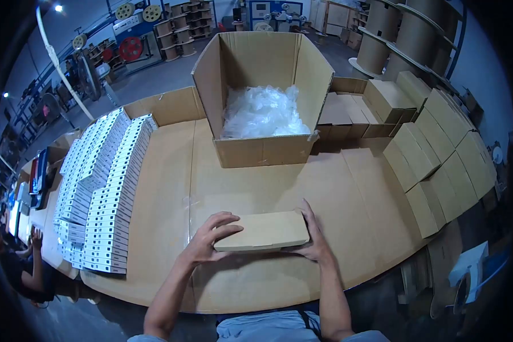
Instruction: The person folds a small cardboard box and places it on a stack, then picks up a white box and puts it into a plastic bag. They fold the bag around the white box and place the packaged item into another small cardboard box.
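A small closed cardboard box (263, 230) is held just over the front middle of the cardboard-covered table. My left hand (208, 236) grips its left end, fingers over the top edge. At the right end, my right hand (312, 239) has its thumb and fingers around the side. Both hands are closed on this one box. What is inside it cannot be seen. Beyond it stands a large open carton (262, 153) with crumpled clear plastic bags (265, 113) in it.
Stacked small white boxes (105, 222) line the table's left side. Brown cardboard boxes (439, 165) are piled at the right, with more in a low tray (347, 132) behind. A co-worker's hand (36, 236) shows at far left. Large spools (382, 25) stand at back right.
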A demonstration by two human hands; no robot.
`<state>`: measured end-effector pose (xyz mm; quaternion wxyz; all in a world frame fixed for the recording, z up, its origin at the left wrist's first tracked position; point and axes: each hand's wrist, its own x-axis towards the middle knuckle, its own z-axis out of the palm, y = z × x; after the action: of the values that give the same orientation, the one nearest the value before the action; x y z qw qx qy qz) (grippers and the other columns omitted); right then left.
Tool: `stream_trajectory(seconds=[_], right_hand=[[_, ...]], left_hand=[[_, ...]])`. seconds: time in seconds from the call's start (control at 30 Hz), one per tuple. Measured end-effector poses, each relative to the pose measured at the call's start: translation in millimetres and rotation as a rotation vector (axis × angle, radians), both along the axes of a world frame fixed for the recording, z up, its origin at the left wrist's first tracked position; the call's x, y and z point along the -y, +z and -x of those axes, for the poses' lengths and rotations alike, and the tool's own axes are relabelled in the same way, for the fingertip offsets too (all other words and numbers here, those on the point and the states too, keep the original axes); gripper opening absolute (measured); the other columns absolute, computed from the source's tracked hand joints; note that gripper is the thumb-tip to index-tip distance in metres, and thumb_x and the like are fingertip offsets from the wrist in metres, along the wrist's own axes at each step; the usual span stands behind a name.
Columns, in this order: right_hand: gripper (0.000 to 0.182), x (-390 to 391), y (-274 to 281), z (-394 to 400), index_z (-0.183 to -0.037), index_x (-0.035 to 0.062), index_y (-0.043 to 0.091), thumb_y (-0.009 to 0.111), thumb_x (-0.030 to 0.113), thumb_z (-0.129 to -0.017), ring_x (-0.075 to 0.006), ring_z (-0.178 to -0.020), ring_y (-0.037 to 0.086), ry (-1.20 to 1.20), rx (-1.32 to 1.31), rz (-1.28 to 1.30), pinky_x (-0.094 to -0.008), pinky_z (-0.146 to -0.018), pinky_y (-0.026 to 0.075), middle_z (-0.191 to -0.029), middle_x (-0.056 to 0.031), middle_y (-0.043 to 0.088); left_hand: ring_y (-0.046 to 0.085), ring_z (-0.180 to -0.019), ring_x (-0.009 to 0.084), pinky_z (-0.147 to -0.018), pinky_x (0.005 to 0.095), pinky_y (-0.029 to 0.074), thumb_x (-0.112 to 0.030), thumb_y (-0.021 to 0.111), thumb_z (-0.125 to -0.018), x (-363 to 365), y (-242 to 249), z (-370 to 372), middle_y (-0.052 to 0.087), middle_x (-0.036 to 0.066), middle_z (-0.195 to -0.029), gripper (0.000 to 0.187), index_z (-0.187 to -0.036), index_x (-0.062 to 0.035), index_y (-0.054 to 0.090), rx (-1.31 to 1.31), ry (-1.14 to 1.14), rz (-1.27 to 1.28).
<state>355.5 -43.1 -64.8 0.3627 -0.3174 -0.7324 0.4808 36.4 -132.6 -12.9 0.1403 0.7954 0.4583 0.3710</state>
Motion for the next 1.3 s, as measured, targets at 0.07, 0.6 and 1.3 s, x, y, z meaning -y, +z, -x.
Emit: stream_trajectory(seconds=[0.07, 0.6, 1.3], right_hand=[[0.145, 0, -3, -4, -0.165, 0.0137, 0.009, 0.102, 0.011, -0.054, -0.0293, -0.134, 0.052, 0.000, 0.044, -0.013, -0.0422, -0.115, 0.042, -0.144, -0.0148, 0.050], [0.074, 21, 55, 17, -0.137, 0.0070, 0.054, 0.087, 0.019, -0.072, -0.0405, -0.143, 0.043, -0.140, 0.436, -0.249, -0.0471, -0.114, 0.041, -0.155, -0.0225, 0.037], [0.041, -172, 1, 59, -0.131, 0.0009, 0.057, 0.042, 0.003, -0.093, -0.0182, -0.119, 0.054, -0.290, -0.473, 0.117, -0.0333, -0.104, 0.042, -0.124, -0.0103, 0.056]], left_hand=[[0.069, -0.105, 0.0303, -0.097, 0.0409, 0.055, -0.021, 0.075, -0.086, -1, -12, 5, 0.072, 0.014, -0.114, 0.039, -0.120, -0.0026, 0.071, 0.228, 0.049, 0.063], [0.035, -0.144, 0.0438, -0.118, 0.0507, 0.034, -0.016, 0.083, -0.075, 25, -3, -78, 0.047, 0.023, -0.141, 0.075, -0.139, -0.0044, 0.045, 0.239, 0.644, 0.107], [0.062, -0.111, 0.0212, -0.101, 0.0351, 0.047, -0.007, 0.048, -0.095, -175, -48, -13, 0.065, 0.013, -0.117, 0.031, -0.122, 0.0029, 0.059, 1.102, 0.542, -0.268]])
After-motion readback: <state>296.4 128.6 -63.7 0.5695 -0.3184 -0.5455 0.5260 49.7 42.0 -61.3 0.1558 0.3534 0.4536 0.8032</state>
